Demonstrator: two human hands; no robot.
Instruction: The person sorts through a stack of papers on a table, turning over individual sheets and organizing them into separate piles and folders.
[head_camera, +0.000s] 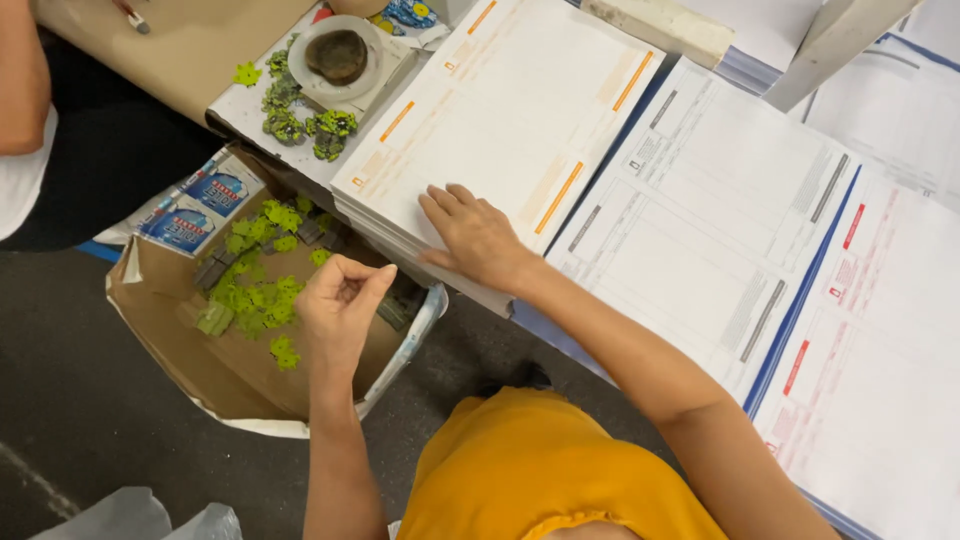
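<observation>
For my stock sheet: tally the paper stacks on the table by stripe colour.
Orange-striped form stacks: 1, under the right hand
Grey-striped form stacks: 1
Red-striped form stacks: 1
Total: 3

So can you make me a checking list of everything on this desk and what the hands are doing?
Surface: table covered in big stacks of printed forms.
Job's things: stack of forms with orange bars; bits of green material in an open cardboard box below the table edge.
Clutter: white dish with a brown lump; more green bits beside it.
Grips: right hand flat on the orange-barred stack; left hand pinched shut over the box, whether it holds anything cannot be told.
Cables: nothing seen.
Surroundings: dark floor; another person's arm at top left.
</observation>
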